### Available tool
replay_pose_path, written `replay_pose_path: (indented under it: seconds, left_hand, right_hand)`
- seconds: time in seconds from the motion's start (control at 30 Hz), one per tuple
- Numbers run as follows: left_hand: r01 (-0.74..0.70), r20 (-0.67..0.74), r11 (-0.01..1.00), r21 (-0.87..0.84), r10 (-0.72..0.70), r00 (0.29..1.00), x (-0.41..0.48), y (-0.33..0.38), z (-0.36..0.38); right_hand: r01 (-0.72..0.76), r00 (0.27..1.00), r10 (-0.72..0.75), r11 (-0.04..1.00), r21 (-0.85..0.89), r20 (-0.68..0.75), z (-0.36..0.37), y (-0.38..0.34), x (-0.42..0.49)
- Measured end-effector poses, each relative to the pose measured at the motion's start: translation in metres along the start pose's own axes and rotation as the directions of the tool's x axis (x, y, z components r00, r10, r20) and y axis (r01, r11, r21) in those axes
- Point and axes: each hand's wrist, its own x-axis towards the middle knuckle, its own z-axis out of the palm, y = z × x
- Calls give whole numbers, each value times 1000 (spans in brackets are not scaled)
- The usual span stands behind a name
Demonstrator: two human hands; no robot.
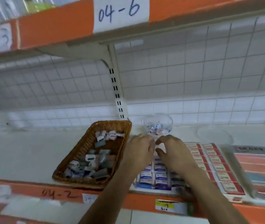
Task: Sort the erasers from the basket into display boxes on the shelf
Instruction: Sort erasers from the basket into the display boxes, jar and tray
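Grip first: your left hand (140,147) and right hand (172,151) are both curled, with the fingertips nearly meeting over the far end of the blue-and-white display box (158,177). There's a pale blur in the gap by your right thumb that could be an eraser. Honestly it's too smeared to tell whether either hand is pinching anything or just hovering curled.

The erasers (88,164) themselves: a decent pile lies loose in the wicker basket (112,122), mostly heaped at the near end, with a smaller cluster at the far end. It's a mix of grey ones and white-sleeved ones. The basket sits on the shelf just left of your hands, right beside the blue-and-white box.

Progress-wise I'd call it somewhere in the middle. The blue-and-white box shows neat rows wherever your arms don't cover it. The red display box (215,167) just right of it looks filled front to back. The clear round tub (158,125) behind your hands has a handful in the bottom. What's left is that whole heap in the basket, so plenty of trips to go.

Further out there's another flat box (261,167) at far right, too blurry to read. Then the white shelf (31,151), a handwritten "04-2" (59,194) on its orange edge, and the "04-6" label (120,12) on the shelf above.
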Motion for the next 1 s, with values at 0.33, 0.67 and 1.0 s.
replay_pose_path:
  seconds: [0.33,0.67,1.0]
  left_hand:
    - [274,18,956,100,-277,961,-5,-94,-33]
    - [466,135,853,233,-503,854,14,-162,-30]
    - [455,62,865,212,-477,877,8,-174,-20]
  right_hand:
    - [212,967,-220,974,74,125,53,-92,58]
    - [156,934,-100,978,-140,343,100,-119,119]
    - [267,917,-141,912,-311,374,114,-116,122]
